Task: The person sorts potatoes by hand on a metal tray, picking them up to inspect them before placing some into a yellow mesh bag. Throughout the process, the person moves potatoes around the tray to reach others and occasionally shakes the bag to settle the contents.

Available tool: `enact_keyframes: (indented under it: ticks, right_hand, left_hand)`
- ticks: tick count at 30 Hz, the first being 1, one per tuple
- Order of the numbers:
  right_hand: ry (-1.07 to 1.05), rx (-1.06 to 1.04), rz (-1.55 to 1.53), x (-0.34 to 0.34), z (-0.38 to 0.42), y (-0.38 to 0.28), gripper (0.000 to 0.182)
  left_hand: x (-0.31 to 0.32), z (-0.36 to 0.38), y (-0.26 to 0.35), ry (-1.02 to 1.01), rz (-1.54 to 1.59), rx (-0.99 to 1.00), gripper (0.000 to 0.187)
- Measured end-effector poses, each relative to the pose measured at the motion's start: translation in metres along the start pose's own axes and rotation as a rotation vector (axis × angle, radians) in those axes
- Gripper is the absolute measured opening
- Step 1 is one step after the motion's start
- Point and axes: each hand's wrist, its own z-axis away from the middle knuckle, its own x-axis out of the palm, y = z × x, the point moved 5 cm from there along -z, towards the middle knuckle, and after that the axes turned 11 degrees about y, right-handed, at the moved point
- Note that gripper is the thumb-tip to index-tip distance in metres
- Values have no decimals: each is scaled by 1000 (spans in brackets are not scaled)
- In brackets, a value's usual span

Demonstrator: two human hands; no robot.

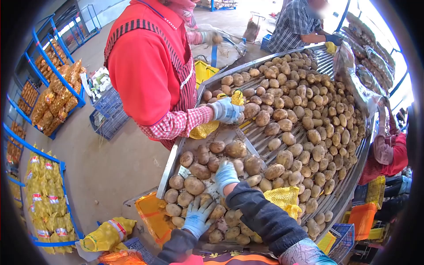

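Note:
My left hand (pixel 197 217), in a pale blue and grey glove, lies with spread fingers on potatoes at the near end of a metal sorting table (pixel 164 180). Ahead and to the right, my right hand (pixel 226 176), in a light blue glove, reaches among the potatoes with its fingers stretched forward. Its fingertips are beside a potato (pixel 237 166), and I cannot make out whether they touch it. Brown potatoes (pixel 194 185) of mixed size lie around both hands. A yellow mesh bag (pixel 285 198) rests by my right forearm.
Across the left edge, a co-worker's gloved hand (pixel 226 110) holds a yellow mesh bag (pixel 204 130). Another person (pixel 291 26) stands at the far end. An orange crate (pixel 152 216) sits under the near-left edge. Filled sacks (pixel 46 194) fill a blue rack at left.

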Motion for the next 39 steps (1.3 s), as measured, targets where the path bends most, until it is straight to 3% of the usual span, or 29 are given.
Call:
enact_keyframes:
  ticks: [3, 5, 7, 8, 9, 10, 11, 12, 13, 16, 17, 19, 20, 21, 22, 23, 25, 27, 29, 30, 31, 32, 35, 37, 39]
  right_hand:
    - [-261, -283, -407, -34, 32, -16, 30]
    - [13, -254, -828, -41, 53, -7, 23]
    - [234, -80, -869, -54, 52, 46, 18]
    - [230, 116, -808, -39, 44, 85, 17]
    - [287, 338, -504, -20, 35, 123, 19]
    - [527, 500, -493, -22, 44, 166, 27]
    - [595, 667, -387, -7, 53, 196, 46]
    - [464, 741, -225, 13, 54, 218, 56]
    - [398, 679, -189, 26, 55, 230, 63]
    - [191, 555, -471, 53, 46, 234, 59]
    - [153, 521, -588, 32, 45, 223, 57]
    - [468, 479, -892, 10, 51, 193, 55]
    - [447, 437, -1052, -8, 54, 175, 56]
    - [381, 365, -1464, -5, 55, 152, 60]
    - [509, 224, -1274, -40, 69, 134, 61]
    - [567, 58, -1084, -43, 77, 116, 63]
    - [348, 10, -1050, -67, 96, 86, 63]
    - [284, -47, -1074, -78, 111, 67, 62]
    - [292, -45, -1188, -71, 125, 73, 59]
    - [217, 0, -1369, -65, 131, 79, 54]
    - [140, 47, -1551, -62, 138, 81, 48]
    - [220, 80, -1468, -71, 145, 86, 37]
    - [400, 151, -1377, -105, 172, 70, 30]
    - [528, 79, -1176, -95, 183, 59, 24]
    - [688, 230, -1084, -91, 198, 63, 20]
  left_hand:
    - [9, 8, -2, 63, 9, -42, 64]
    - [13, 8, -6, 29, -39, -65, 62]
    - [5, 2, -2, 47, 27, -68, 61]
    - [4, 1, -2, 27, 42, -66, 62]
    - [4, 1, -2, 8, 54, -63, 62]
    - [6, 2, -2, 7, 51, -62, 62]
    - [9, 3, -2, 18, 35, -55, 62]
    - [11, 2, -2, 26, 20, -47, 62]
    - [11, 0, -1, 24, 17, -44, 62]
    - [11, -6, 0, 46, 17, -26, 64]
    - [12, -10, -3, 129, 69, -23, 66]
    - [7, -15, -2, 205, 121, -26, 69]
    - [-1, -22, -2, 242, 497, -197, 69]
    - [-8, -26, 0, 273, 870, -371, 69]
    - [-14, -32, 11, 215, 1119, -477, 73]
    - [-23, -45, 18, 214, 1112, -479, 73]
    - [-40, -63, 33, 288, 1363, -378, 82]
    - [-38, -65, 38, 203, 1404, -371, 83]
    - [-33, -60, 52, 14, 1715, -576, 78]
    - [-37, -55, 58, -60, 1804, -569, 67]
    - [-37, -51, 61, -79, 1804, -560, 67]
    - [-36, -48, 66, -103, 1866, -544, 67]
    - [-37, -40, 78, -160, 1900, -494, 66]
    - [-38, -33, 89, -200, 1876, -462, 66]
    - [-39, -26, 96, -211, 1790, -443, 67]
